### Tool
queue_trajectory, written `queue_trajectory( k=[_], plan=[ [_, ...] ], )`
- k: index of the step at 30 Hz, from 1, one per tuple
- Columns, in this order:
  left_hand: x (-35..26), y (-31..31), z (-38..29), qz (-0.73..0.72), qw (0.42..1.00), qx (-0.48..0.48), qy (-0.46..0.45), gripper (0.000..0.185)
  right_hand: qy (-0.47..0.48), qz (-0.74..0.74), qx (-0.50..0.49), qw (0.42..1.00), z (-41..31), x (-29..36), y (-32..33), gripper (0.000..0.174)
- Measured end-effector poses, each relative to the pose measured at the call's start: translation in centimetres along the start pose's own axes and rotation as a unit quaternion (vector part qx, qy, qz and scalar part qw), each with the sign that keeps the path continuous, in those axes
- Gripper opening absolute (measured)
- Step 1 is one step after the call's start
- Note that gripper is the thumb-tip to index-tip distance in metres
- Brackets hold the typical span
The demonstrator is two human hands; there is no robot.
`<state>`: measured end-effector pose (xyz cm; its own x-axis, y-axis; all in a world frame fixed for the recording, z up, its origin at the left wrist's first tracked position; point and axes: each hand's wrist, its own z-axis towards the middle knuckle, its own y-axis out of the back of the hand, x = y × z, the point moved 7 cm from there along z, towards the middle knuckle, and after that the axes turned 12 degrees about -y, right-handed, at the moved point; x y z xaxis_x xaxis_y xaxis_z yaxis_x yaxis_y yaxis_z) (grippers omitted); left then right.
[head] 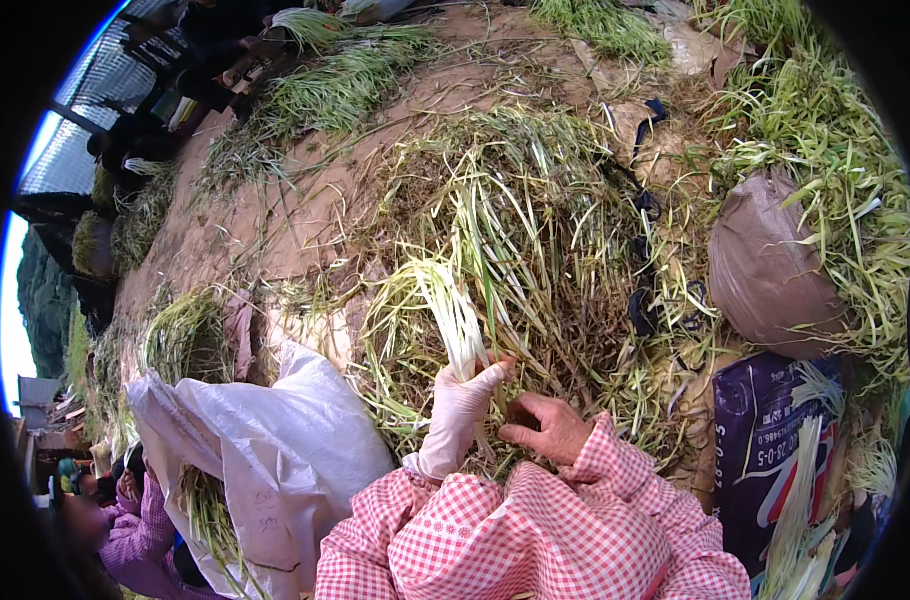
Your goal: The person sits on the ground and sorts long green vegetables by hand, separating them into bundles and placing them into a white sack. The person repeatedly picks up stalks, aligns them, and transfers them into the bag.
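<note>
My left hand (466, 397), in a whitish thin glove, is closed around a bunch of pale leafy stalks (455, 322), possibly blanched chives. Their white lower parts rise from the fist, and yellow-green leaves droop to the left. Bare and half curled, my right hand (548, 429) sits just right of the glove, close to the stalk ends. A gap shows between its thumb and fingers, with nothing plainly held there; the fingertips are partly hidden. Beneath and beyond both hands spreads a heap of uncleaned stalks (575, 300) with brown, withered matter.
A white woven sack (290, 427) stands at left, a brown sack (770, 262) at right beside piled green leaves (822, 135). Cleaned pale stalks (792, 495) lie on a purple printed sack (755, 450). A dark strap (642, 202) crosses the heap. People (147, 517) sit at left.
</note>
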<state>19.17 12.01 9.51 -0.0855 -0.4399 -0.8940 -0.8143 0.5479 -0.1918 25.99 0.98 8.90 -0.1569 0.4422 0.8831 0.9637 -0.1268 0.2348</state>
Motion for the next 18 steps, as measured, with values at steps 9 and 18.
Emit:
queue_trajectory(
  k=[9, 18],
  plan=[
    [-0.1, -0.3, 0.0, -0.010, 0.999, 0.022, -0.031, 0.030, -0.086, 0.373, -0.049, 0.923, 3.3, -1.7, 0.9, 0.016],
    [-2.6, 3.4, 1.4, -0.069, 0.982, -0.102, -0.144, 0.015, -0.141, 0.128, -0.199, 0.961, -1.2, -11.1, 3.8, 0.017]
  ],
)
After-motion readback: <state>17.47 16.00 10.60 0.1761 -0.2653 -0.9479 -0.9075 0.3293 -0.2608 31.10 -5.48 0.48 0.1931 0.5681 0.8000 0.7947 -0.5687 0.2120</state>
